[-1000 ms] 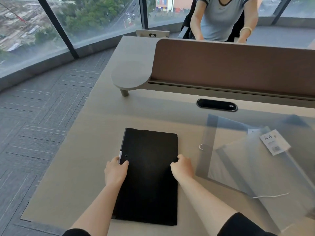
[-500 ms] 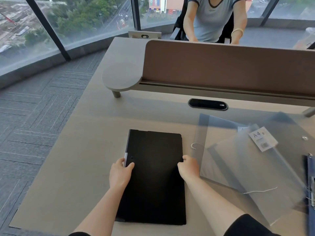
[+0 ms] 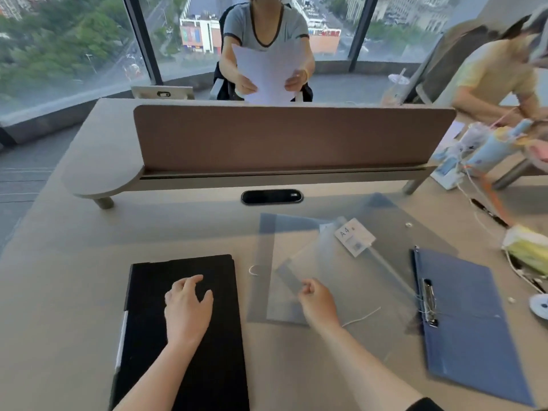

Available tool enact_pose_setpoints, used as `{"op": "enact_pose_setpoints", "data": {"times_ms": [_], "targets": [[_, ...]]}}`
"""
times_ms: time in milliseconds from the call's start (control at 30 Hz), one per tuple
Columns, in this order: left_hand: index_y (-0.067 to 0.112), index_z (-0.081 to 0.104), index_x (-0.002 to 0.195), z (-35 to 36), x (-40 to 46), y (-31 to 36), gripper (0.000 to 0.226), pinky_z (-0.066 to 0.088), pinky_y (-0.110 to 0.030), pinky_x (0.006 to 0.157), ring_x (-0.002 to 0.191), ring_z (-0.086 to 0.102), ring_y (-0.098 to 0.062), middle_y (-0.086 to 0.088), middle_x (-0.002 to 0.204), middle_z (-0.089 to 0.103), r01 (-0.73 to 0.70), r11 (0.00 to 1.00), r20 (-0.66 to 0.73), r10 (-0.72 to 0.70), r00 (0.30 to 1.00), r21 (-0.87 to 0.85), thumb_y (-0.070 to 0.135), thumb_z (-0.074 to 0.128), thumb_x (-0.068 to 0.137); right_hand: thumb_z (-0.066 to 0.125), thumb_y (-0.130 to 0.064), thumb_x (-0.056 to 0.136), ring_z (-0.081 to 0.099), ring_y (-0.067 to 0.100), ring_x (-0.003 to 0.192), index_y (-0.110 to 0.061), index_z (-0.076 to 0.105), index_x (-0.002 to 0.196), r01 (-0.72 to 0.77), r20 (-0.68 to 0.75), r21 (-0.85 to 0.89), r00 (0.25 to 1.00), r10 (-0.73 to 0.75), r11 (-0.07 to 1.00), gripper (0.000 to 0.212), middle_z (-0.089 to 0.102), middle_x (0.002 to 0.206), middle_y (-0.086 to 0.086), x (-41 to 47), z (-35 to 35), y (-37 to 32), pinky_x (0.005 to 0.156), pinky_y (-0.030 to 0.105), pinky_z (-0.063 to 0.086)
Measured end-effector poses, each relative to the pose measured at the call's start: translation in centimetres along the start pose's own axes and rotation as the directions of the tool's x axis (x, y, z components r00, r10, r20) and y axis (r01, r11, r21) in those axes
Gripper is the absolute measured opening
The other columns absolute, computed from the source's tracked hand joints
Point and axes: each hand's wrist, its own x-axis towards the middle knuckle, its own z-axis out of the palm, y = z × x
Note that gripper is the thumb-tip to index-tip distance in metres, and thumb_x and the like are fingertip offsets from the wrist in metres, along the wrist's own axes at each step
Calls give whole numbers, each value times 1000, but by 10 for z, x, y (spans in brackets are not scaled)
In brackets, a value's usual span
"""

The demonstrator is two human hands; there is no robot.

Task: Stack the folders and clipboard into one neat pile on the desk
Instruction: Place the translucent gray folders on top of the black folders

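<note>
Flat black rectangular folder [image 3: 181,330] lies on the beige desk [image 3: 59,292], long axis running away from the viewer. Left hand [image 3: 188,307] rests on it, fingers loosely spread. Right hand [image 3: 317,301] pinches the translucent plastic folders [image 3: 341,271], which overlap at skewed angles. Blue clipboard [image 3: 462,318] far right, clip toward the folders. Brown divider panel [image 3: 290,137] behind; windows beyond.

Brown divider [image 3: 293,137] across desk; cable port [image 3: 272,197] below; tape roll [image 3: 540,304] right.
</note>
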Motion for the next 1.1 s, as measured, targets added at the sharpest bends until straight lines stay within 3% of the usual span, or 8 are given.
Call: {"op": "enact_pose_setpoints", "data": {"times_ms": [200,333,500,667,833,1100], "targets": [[20,59,132,59,-9,73,39,40,-38,97,130,37,-25,-3,138,51,-91,995,186,98,978,-42,22,52,93,52,-6,89,62,25,103,-8,67,114,-37,-86,65,995,42,997,29,69,115,9,23,-70,32,69,23,32],[14,62,127,94,-10,108,38,37,-37,105,130,41,-30,-8,132,56,-167,986,281,168,945,-27,15,58,90,50,-7,86,60,25,107,-13,64,118,-56,-87,85,994,63,995,36,64,119,9,38,-103,58,78,25,36],[13,63,124,134,-10,149,35,38,-32,98,119,54,-28,-10,128,59,-196,980,374,196,906,-38,15,62,89,50,-10,90,52,23,122,-15,55,131,-51,-63,9,997,52,999,41,52,134,9,49,-136,87,94,30,38],[16,58,131,170,-8,178,40,39,-33,101,123,52,-27,-8,136,55,-219,976,482,194,854,-6,20,60,92,50,-10,88,52,24,119,-22,53,132,-41,-163,-59,986,30,997,45,51,131,4,64,-162,107,96,38,45],[18,49,141,197,-7,200,50,35,-36,108,133,42,-27,-7,146,44,-229,973,485,195,853,12,21,59,92,52,-15,90,55,23,112,-24,53,132,-74,-218,-79,974,55,994,43,50,127,4,81,-186,123,92,41,49],[19,27,154,224,24,241,66,24,-42,116,146,18,-28,-5,161,22,-272,958,433,209,877,89,28,54,94,55,-28,94,50,21,114,-26,47,136,-27,-119,-232,993,0,972,42,45,127,3,101,-184,133,80,32,47]]}}
